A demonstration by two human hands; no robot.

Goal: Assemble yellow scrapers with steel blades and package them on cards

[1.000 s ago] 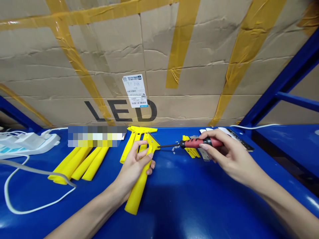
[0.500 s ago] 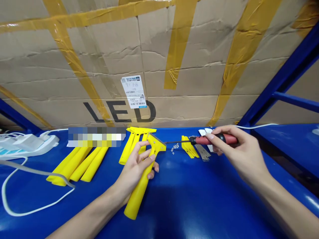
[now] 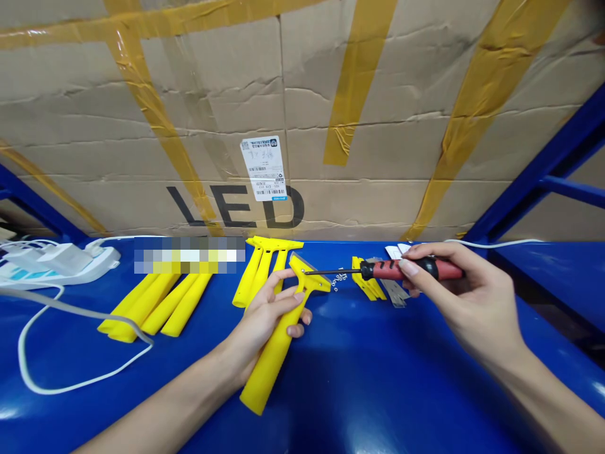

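My left hand [image 3: 271,321] is wrapped round the handle of a yellow scraper [image 3: 276,359], holding it tilted with its wide head up and to the right. Two small screws show on that head, and a thin blade edge runs along its top. In my right hand [image 3: 472,296] is a screwdriver [image 3: 401,270] with a red and black handle. Its dark shaft points left, and the tip meets the scraper head at the left screw. Just behind the head lie several small screws [image 3: 341,277]. Yellow clamp plates [image 3: 368,284] and flat clear-grey blades [image 3: 394,291] lie beneath the screwdriver.
More yellow scraper bodies [image 3: 258,271] lie behind my left hand, with several others [image 3: 189,306] at the left, partly blurred out. A white power strip [image 3: 94,265] and looping cable [image 3: 28,366] occupy the far left. A taped cardboard box [image 3: 227,107] walls off the back of the blue table [image 3: 359,391].
The screwdriver tip has gone from the right edge of the scraper head to its left screw. The view has shifted slightly, and both hands keep their hold.
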